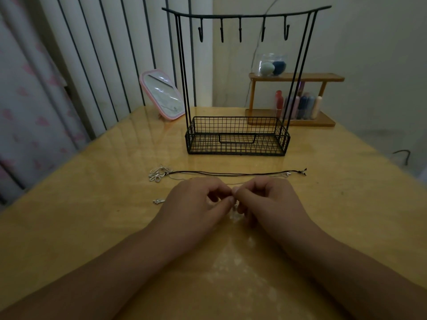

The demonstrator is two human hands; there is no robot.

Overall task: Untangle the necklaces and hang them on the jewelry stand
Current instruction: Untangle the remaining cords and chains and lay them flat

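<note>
A black wire jewelry stand (238, 137) with a basket base and several bare hooks on its top bar stands at the table's middle. In front of it lies a black cord necklace (231, 173) stretched left to right, with a silver pendant cluster (158, 174) at its left end. A thin silver chain (233, 184) runs toward my fingers. My left hand (196, 204) and my right hand (268, 202) meet fingertip to fingertip, both pinching that chain just above the table. A small silver pendant (159, 201) rests left of my left hand.
A pink-framed mirror (161, 94) leans at the back left. A wooden shelf (295, 100) with bottles and a jar of sponges stands at the back right. The glossy wooden table (92, 204) ends at a curtain on the left.
</note>
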